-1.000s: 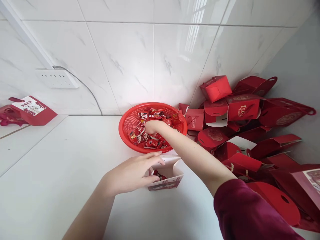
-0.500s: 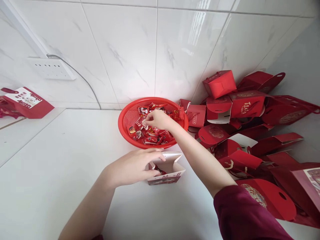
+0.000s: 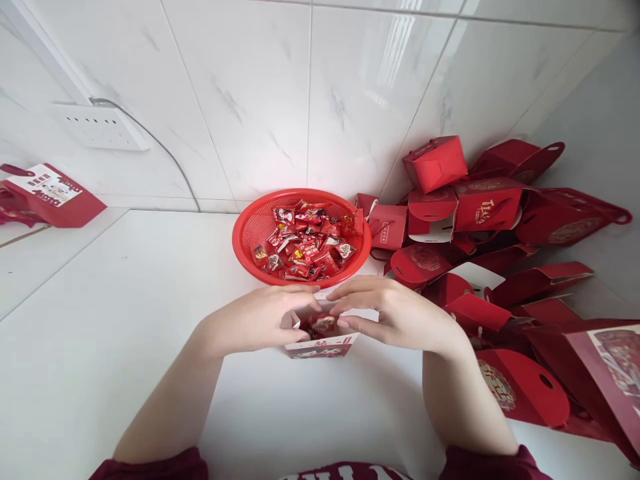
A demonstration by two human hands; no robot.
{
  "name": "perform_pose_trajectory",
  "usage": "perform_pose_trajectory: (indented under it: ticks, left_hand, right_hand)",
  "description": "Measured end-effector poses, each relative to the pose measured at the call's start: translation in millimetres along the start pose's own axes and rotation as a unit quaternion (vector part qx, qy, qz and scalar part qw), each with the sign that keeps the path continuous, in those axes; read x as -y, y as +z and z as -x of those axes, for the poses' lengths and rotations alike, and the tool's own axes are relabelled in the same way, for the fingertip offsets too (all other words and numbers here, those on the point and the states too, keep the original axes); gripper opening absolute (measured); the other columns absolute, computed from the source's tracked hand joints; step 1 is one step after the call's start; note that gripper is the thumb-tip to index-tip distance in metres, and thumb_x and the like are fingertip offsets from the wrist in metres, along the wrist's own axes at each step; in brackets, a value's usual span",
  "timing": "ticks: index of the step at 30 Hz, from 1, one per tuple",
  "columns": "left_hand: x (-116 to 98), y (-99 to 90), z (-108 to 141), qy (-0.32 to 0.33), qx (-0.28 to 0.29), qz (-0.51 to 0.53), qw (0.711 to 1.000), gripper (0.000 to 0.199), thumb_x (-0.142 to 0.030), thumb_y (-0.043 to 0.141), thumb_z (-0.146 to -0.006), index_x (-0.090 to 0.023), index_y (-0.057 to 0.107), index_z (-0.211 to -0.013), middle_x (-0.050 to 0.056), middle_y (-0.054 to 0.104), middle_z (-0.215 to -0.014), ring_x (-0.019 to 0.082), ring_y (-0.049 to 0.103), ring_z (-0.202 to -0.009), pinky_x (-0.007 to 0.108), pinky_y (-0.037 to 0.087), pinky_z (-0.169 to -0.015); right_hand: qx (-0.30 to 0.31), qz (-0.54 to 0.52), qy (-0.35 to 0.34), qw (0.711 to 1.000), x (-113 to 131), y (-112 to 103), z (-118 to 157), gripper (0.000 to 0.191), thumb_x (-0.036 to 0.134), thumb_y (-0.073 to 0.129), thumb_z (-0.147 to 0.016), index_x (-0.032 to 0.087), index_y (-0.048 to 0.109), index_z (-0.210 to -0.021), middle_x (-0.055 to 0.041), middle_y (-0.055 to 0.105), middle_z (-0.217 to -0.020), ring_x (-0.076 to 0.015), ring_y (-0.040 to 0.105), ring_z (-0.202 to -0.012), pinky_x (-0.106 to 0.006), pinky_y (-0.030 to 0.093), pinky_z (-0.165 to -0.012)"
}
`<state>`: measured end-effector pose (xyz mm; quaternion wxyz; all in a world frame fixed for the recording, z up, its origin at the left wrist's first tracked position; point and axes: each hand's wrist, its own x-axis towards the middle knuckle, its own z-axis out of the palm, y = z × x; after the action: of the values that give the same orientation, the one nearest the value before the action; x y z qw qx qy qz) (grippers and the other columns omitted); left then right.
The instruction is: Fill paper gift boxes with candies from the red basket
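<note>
A small paper gift bag (image 3: 320, 351) with a printed front stands upright on the table, its top open and red-wrapped candies (image 3: 324, 324) inside. From the left, my left hand (image 3: 260, 320) holds the bag at its rim, thumb by the front edge and fingers by the back. My right hand (image 3: 387, 313) hovers over the right side of the opening with fingers apart and nothing visible in them. Just behind the bag sits a red plastic basket (image 3: 243, 250) with many red-wrapped candies (image 3: 305, 247) in it.
Red gift boxes (image 3: 490, 207) are piled along the right side, close to my right forearm. Another red box (image 3: 75, 200) lies at the far left. A tiled wall (image 3: 260, 100) closes off the back, with a power strip (image 3: 100, 127) and a cable on it.
My right hand has come back from the candies in the basket to the top of the gift bag. My left hand stays at the bag. A candy now shows higher inside it.
</note>
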<state>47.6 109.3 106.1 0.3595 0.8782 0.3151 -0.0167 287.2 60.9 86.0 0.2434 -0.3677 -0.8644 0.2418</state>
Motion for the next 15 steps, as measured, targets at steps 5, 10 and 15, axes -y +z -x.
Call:
perform_pose_trajectory:
  ticks: [5, 10, 15]
  left_hand:
    - [-0.1, -1.7, 2.7, 0.026, -0.009, -0.018, 0.999, 0.032, -0.037, 0.051, -0.092, -0.032, 0.067, -0.120, 0.001, 0.063, -0.125, 0.024, 0.061, -0.113, 0.028, 0.047, -0.093]
    - [-1.2, -4.0, 19.0, -0.031, -0.080, -0.058, 0.995, 0.032, -0.044, 0.045, -0.097, -0.035, 0.075, -0.102, -0.004, 0.063, -0.130, 0.021, 0.063, -0.111, 0.028, 0.047, -0.091]
    - [7.2, -27.8, 20.9, -0.173, -0.335, -0.063, 0.924, 0.032, -0.054, 0.051, -0.091, -0.031, 0.071, -0.102, -0.004, 0.073, -0.105, 0.017, 0.067, -0.083, 0.025, 0.049, -0.075]
  right_hand:
    - [0.024, 0.058, 0.039, 0.997, -0.7, 1.8, 7.2, 0.027, 0.028, 0.060, -0.093, 0.031, 0.069, -0.118, -0.0046, 0.067, -0.123, -0.0232, 0.064, -0.111, -0.038, 0.050, -0.096]
    - [0.036, 0.085, 0.051, 0.994, 1.8, 0.5, 13.8, 0.027, 0.030, 0.062, -0.092, 0.029, 0.066, -0.118, -0.0074, 0.063, -0.128, -0.0252, 0.063, -0.111, -0.038, 0.053, -0.090]
    - [-0.022, 0.093, 0.062, 0.994, 4.3, -10.9, 23.9, 0.024, 0.033, 0.052, -0.098, 0.028, 0.064, -0.118, -0.0073, 0.067, -0.120, -0.0248, 0.065, -0.106, -0.039, 0.055, -0.087]
